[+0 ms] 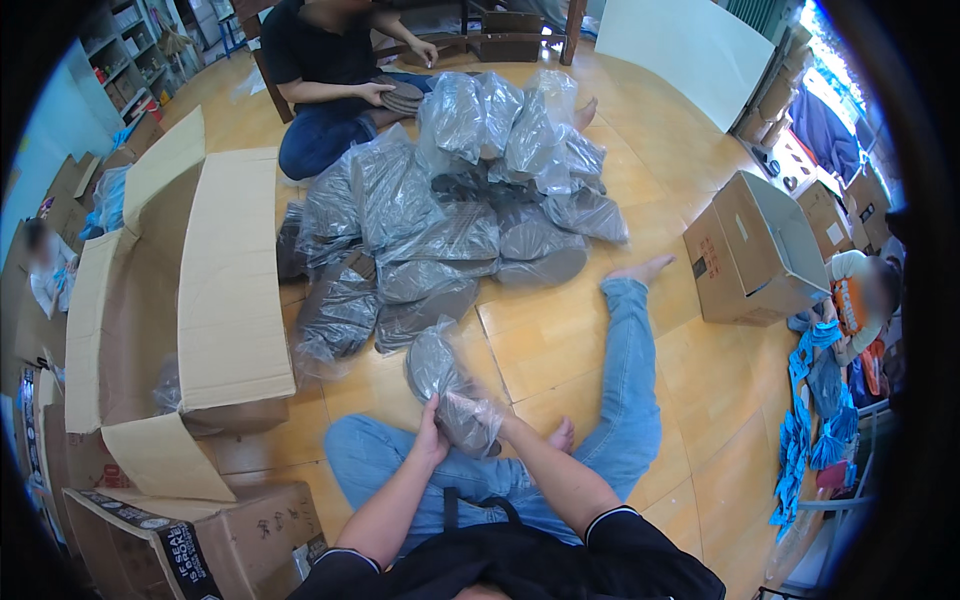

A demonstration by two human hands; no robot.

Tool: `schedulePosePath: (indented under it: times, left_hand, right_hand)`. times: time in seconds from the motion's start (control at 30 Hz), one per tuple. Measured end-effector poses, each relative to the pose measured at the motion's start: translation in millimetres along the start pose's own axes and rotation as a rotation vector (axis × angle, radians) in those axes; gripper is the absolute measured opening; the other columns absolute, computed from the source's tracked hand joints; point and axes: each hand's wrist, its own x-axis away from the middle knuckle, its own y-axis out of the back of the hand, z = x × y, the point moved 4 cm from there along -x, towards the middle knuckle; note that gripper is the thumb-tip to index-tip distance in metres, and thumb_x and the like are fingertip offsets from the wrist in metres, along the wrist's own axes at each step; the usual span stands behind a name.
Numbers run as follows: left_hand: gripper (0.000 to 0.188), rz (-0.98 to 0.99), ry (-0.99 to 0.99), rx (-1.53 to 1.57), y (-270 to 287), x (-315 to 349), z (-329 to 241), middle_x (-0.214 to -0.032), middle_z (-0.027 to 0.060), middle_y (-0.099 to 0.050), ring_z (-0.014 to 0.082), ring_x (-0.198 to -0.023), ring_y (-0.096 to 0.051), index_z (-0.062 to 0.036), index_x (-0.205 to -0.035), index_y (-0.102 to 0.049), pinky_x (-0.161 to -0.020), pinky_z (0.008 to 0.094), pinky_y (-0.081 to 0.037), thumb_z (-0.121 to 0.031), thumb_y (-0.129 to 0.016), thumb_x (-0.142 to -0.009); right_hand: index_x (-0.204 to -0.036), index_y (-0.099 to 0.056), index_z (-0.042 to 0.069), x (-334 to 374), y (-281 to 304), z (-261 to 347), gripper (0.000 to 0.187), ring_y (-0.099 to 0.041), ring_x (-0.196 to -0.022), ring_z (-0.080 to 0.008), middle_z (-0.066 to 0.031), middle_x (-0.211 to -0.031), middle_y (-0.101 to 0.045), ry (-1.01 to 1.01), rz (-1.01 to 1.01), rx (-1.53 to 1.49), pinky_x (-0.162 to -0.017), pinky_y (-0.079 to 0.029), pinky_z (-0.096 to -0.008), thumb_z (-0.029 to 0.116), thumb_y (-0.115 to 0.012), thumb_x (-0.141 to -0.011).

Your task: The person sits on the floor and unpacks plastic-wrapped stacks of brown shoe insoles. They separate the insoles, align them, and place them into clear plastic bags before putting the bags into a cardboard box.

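Note:
Above my lap is a bagged bundle of sole-shaped pieces (437, 366), flat, grey-brown and rounded at the far end, in clear plastic. My left hand (430, 432) is closed on its left edge, with the thumb up along the side. At its near right side my right hand (496, 418), a little blurred, grips the plastic bag. Just beyond lies a big heap of similar bagged bundles (430, 235), stacked on the floor.
An open cardboard box (235, 290) stands at the left, above a second box (250, 545). Another open carton (745, 255) is at the right. Across the heap a seated co-worker (325, 60) holds brown sole-shaped pieces (400, 97). Blue items (797, 430) lie at the far right near another person (862, 300).

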Motion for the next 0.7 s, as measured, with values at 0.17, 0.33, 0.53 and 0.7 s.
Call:
schedulePosePath:
  times: [0.17,0.33,0.53,0.7]
  left_hand:
    - [0.077,0.086,-0.072,-0.199,2.0,4.3,7.8,-0.141,0.0083,-0.047,0.0262,-0.130,-0.045,-0.0083,-0.142,-0.037,-0.110,0.0440,-0.034,-0.057,-0.059,-0.087]
    - [0.069,0.261,-0.146,-0.264,-7.1,35.2,14.2,-0.141,0.0084,-0.047,0.0251,-0.130,-0.044,-0.0071,-0.142,-0.038,-0.111,0.0412,-0.032,-0.051,-0.057,-0.091]
    - [0.074,0.283,-0.249,-0.703,-47.6,71.1,10.4,-0.146,0.0123,-0.036,0.0249,-0.133,-0.037,-0.0001,-0.147,-0.020,-0.112,0.0344,-0.028,-0.040,-0.055,-0.096]
    - [0.088,0.272,-0.761,-1.111,-99.3,106.4,-28.7,-0.152,0.0235,-0.021,0.0336,-0.143,-0.019,-0.0023,-0.151,-0.002,-0.116,0.0394,-0.016,-0.045,-0.054,-0.094]
  right_hand:
    - [-0.142,-0.032,-0.005,20.3,15.2,26.7,0.097,-0.048,-0.127,-0.0316,-0.0241,-0.137,-0.048,0.051,-0.060,0.286,-0.105,-0.040,-0.0369,0.050,-0.077,-0.075]
    - [-0.146,-0.022,-0.006,69.6,20.2,45.5,0.116,-0.043,-0.131,-0.0347,-0.0290,-0.137,-0.044,0.241,-0.098,0.453,-0.109,-0.035,-0.0390,0.055,-0.080,-0.066]
    - [-0.129,-0.050,-0.003,110.6,-6.1,48.3,0.065,-0.054,-0.117,-0.0266,-0.0163,-0.122,-0.059,0.014,0.050,-0.139,-0.100,-0.042,-0.0353,0.037,-0.070,-0.082]
    - [-0.131,-0.049,0.002,142.4,4.1,76.5,0.055,-0.059,-0.104,-0.0230,-0.0116,-0.118,-0.059,-0.021,-0.009,-0.558,-0.091,-0.048,-0.0355,0.029,-0.063,-0.085]
